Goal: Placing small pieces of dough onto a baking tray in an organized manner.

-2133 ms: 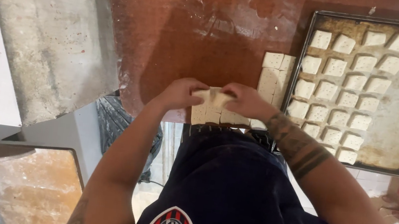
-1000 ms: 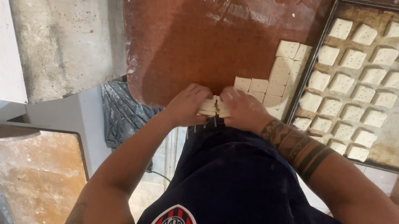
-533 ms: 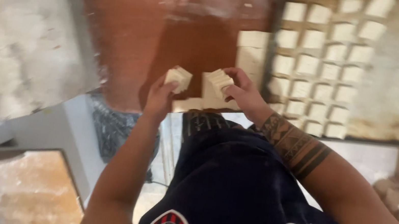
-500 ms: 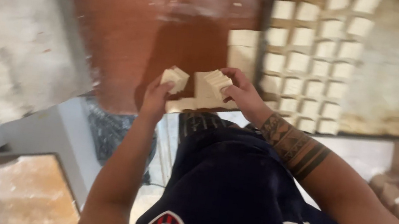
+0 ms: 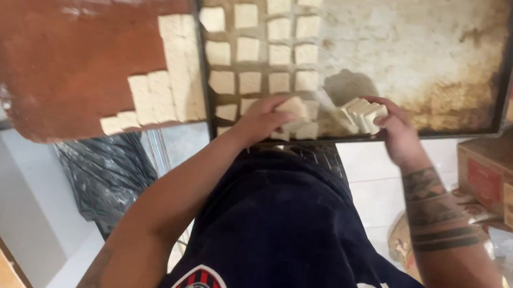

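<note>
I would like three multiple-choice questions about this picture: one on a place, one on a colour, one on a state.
1. Where is the left hand?
A. on the cardboard boxes
B. at the near edge of the baking tray
C. on the black bag

2. What colour is the work surface left of the tray?
A. reddish brown
B. green
C. blue

3. What does the right hand hold?
A. nothing
B. a knife
C. several pale dough squares

Answers: 1 B, its fingers rest over the tray's front row. 2 A, the top is rust coloured. 3 C, squares fan from its fingers.

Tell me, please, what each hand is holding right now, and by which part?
The left hand pinches one dough square by its edge; the right hand grips a small stack of dough squares by its end.
</note>
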